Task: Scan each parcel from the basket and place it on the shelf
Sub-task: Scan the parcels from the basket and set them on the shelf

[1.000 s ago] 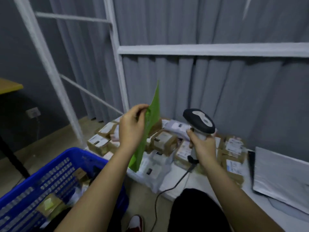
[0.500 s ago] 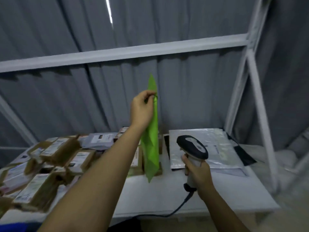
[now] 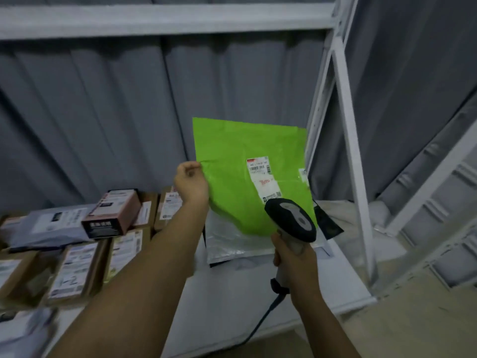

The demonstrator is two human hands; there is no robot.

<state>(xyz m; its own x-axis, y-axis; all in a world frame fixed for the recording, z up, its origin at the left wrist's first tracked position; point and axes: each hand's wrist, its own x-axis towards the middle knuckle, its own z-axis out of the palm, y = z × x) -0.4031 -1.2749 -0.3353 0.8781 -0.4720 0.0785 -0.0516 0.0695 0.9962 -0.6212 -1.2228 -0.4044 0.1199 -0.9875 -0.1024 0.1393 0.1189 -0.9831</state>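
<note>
The left hand point(image 3: 191, 182) pinches the left edge of a green poly mailer point(image 3: 247, 174), holding it up above the white shelf point(image 3: 227, 301) with its label facing out. The right hand point(image 3: 294, 262) grips a barcode scanner point(image 3: 291, 219) aimed at that label. So this 1 looks mid-scan, not yet shelved. Many cardboard parcels point(image 3: 74, 270) already lie on the shelf; the basket is out of view, so what remains I cannot tell.

Left hand point(image 3: 191, 182) pinches green parcel point(image 3: 232, 192) upright above shelf point(image 3: 222, 301); right hand point(image 3: 296, 264) grips scanner point(image 3: 291, 219) before it.
</note>
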